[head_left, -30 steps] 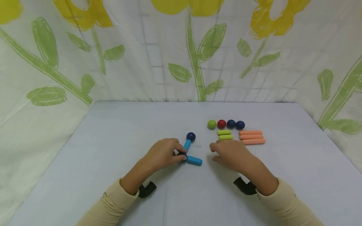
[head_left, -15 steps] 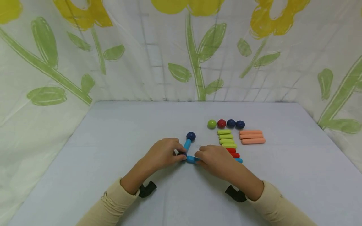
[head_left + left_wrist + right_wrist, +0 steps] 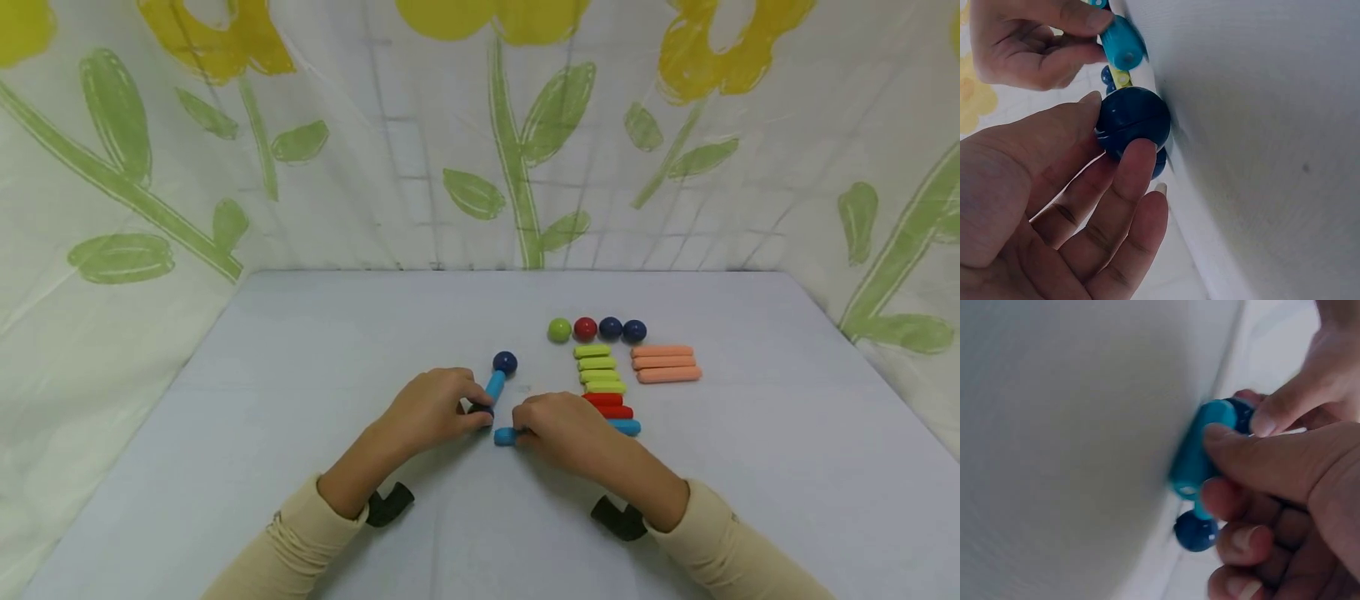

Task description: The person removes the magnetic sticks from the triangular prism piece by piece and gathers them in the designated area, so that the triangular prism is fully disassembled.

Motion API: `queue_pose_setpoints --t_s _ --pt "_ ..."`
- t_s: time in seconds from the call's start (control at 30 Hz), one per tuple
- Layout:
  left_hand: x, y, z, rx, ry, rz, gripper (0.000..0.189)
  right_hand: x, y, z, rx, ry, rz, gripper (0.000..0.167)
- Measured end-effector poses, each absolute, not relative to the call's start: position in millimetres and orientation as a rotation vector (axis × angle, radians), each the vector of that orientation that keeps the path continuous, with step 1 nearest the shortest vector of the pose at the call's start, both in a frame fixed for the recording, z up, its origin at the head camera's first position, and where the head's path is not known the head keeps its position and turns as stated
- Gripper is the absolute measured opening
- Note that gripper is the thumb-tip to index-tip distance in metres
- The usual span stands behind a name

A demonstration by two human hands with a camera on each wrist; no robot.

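Observation:
In the head view my left hand (image 3: 423,410) pinches a dark blue ball (image 3: 1132,115) between thumb and fingers. A blue rod (image 3: 495,385) leads away from that ball to a second dark blue ball (image 3: 505,362) farther back on the table. My right hand (image 3: 570,429), just to the right, pinches another short blue rod (image 3: 1200,447) between thumb and index finger. One end of this rod pokes out to the left, just in front of the ball that the left hand holds. In the left wrist view its round end, with a small hole, faces the camera.
Farther back right is a row of balls: one green (image 3: 559,330), one red (image 3: 586,329), two dark blue (image 3: 611,327). Several lime rods (image 3: 597,364), red rods (image 3: 615,412), a blue rod (image 3: 626,427) and orange rods (image 3: 666,363) lie right. A flowered sheet (image 3: 337,167) hangs behind.
My right hand has moved left and taken hold of the short blue rod, shifting it slightly toward me. Rods it had covered now show. The left hand stays on its ball.

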State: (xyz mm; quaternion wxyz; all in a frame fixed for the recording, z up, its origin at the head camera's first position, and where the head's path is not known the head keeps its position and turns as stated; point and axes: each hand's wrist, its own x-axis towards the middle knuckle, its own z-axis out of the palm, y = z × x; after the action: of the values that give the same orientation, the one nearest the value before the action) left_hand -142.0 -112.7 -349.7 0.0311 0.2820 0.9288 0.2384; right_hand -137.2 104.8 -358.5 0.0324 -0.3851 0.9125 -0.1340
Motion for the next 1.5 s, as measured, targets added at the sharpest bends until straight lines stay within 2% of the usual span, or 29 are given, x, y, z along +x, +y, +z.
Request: queue_pose_setpoints --t_s 0.3,0.47,0.73,0.9,1.13,1.5 --pt "-140.4 -112.5 -349.9 0.877 2.874 0.733 0.017 -137.4 131.7 -331.6 -1.016 2.517 -0.400 0.030" --pt "-139.9 -111.7 -348.8 0.885 2.862 0.739 0.017 -139.3 150.4 -321.4 -0.908 2.436 -0.380 0.034" --pt "-139.8 -112.5 -348.8 0.893 2.851 0.727 0.017 -142.1 164.8 -316.6 -0.683 2.477 -0.209 0.030" --pt "-139.3 -112.6 -346.4 0.890 2.837 0.698 0.018 -145.1 172.2 -315.2 -0.638 2.536 -0.121 0.037" --pt "-137.4 -116.5 -340.8 0.849 2.802 0.676 0.020 -147.5 178.4 -313.8 -0.654 2.593 0.011 0.034" --pt "-137.5 -120.6 -339.9 0.881 2.787 0.663 0.025 -147.2 174.9 -313.8 -0.673 2.669 -0.027 0.032"
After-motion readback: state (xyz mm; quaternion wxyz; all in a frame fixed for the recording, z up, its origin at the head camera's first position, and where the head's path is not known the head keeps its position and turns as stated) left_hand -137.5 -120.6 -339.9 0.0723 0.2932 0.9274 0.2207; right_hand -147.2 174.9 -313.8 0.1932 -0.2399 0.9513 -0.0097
